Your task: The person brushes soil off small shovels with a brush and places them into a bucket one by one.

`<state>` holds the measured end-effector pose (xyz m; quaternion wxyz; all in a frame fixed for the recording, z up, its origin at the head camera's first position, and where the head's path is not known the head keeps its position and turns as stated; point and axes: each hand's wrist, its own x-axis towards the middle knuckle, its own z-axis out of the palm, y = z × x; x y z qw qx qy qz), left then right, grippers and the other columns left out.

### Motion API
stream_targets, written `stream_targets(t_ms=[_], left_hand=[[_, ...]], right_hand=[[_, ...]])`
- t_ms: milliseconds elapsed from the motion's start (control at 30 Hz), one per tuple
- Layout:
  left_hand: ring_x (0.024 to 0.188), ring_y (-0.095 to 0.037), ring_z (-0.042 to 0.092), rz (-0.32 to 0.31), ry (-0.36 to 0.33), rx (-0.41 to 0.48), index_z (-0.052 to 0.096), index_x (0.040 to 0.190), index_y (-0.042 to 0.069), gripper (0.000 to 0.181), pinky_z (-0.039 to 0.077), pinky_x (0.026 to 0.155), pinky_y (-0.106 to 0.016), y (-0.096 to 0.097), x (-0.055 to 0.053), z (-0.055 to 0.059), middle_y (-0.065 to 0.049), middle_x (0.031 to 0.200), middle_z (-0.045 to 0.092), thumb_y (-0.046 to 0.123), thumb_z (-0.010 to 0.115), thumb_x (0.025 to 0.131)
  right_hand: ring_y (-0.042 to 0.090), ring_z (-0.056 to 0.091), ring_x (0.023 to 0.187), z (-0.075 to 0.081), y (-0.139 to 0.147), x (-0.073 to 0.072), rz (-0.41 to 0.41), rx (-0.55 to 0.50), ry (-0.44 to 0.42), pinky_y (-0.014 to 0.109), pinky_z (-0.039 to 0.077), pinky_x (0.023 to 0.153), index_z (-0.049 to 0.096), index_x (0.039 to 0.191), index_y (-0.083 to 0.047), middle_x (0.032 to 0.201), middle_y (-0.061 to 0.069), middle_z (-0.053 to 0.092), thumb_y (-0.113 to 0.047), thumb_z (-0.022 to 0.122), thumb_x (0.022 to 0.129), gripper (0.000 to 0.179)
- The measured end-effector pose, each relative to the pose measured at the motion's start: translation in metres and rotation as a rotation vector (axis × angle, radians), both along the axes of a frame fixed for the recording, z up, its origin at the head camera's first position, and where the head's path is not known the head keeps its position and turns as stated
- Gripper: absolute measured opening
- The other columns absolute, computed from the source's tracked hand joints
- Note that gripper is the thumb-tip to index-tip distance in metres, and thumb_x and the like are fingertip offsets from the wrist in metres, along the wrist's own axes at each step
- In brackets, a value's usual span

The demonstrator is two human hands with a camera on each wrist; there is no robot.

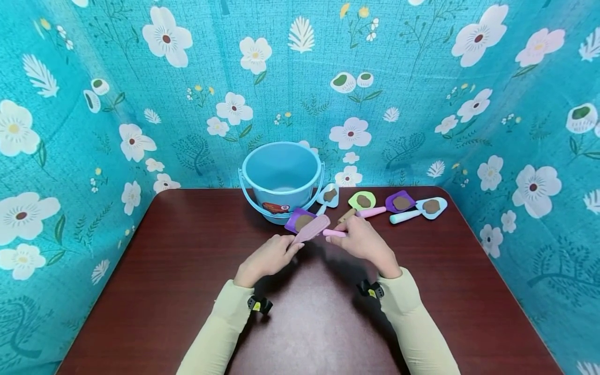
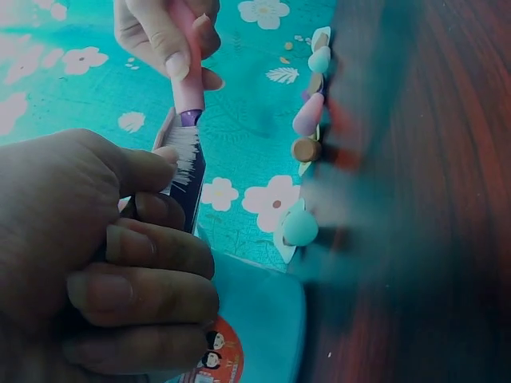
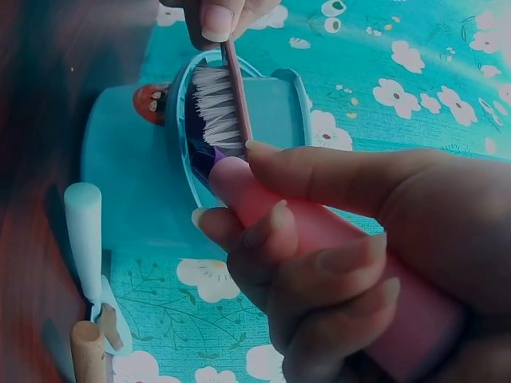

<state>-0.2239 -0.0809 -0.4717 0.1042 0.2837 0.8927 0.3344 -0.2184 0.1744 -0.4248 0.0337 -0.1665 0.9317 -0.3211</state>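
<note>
My left hand (image 1: 269, 256) grips a pink brush (image 1: 314, 227) by its handle end. White bristles (image 3: 217, 112) face the purple blade of a small toy shovel (image 1: 291, 223), right up against it in the right wrist view. The shovel's pink handle (image 3: 319, 235) is held in my right hand (image 1: 364, 240), thumb along the top and fingers curled round it. A brown patch shows on the blade in the head view. Both tools are raised above the table, just in front of the blue bucket (image 1: 299, 200), which stands upright with its handle down.
Behind my right hand lie a light blue trowel (image 1: 334, 200), a green shovel (image 1: 370, 197), another purple shovel (image 1: 394, 200) with a pink handle, and a second light blue trowel (image 1: 404, 216). Each blade bears a brown patch. Flowered cloth (image 1: 201, 120) hangs behind the dark table (image 1: 187, 250).
</note>
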Motion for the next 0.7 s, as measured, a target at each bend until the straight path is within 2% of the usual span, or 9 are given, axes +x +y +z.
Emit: stream_targets(t_ms=[167,400,567,700], left_hand=[[0.058,-0.008,0.055,0.017,0.013,-0.039,0.065,0.096,0.004,0.029,0.045,0.059,-0.028,-0.002,0.001,0.002,-0.008,0.076,0.07,0.027,0.052,0.108],[0.058,-0.007,0.055,0.02,0.031,-0.083,0.065,0.098,0.005,0.031,0.045,0.059,-0.028,-0.003,0.002,0.004,-0.004,0.076,0.07,0.03,0.051,0.108],[0.057,-0.008,0.052,0.031,0.068,-0.111,0.062,0.091,0.011,0.027,0.045,0.058,-0.028,-0.004,0.004,0.009,0.005,0.068,0.06,0.03,0.053,0.107],[0.056,-0.009,0.049,0.037,0.064,-0.12,0.06,0.088,0.013,0.026,0.042,0.056,-0.028,-0.006,0.003,0.011,0.005,0.065,0.054,0.03,0.053,0.107]], right_hand=[[0.01,0.037,0.049,0.0,0.0,0.0,0.007,-0.008,-0.042,0.028,0.032,0.05,0.079,0.077,-0.014,0.052,-0.007,0.037,-0.026,0.077,0.091,0.019],[0.01,0.039,0.054,-0.001,0.005,-0.004,0.034,-0.018,-0.023,0.027,0.033,0.052,0.079,0.075,-0.013,0.055,-0.007,0.037,-0.024,0.077,0.09,0.019],[0.009,0.035,0.05,-0.001,0.007,-0.005,0.038,-0.033,-0.046,0.026,0.03,0.049,0.076,0.068,-0.014,0.053,-0.008,0.034,-0.023,0.077,0.091,0.025],[0.009,0.032,0.049,-0.001,0.007,-0.006,0.044,-0.039,-0.054,0.026,0.028,0.048,0.074,0.064,-0.015,0.052,-0.008,0.032,-0.023,0.076,0.091,0.028]])
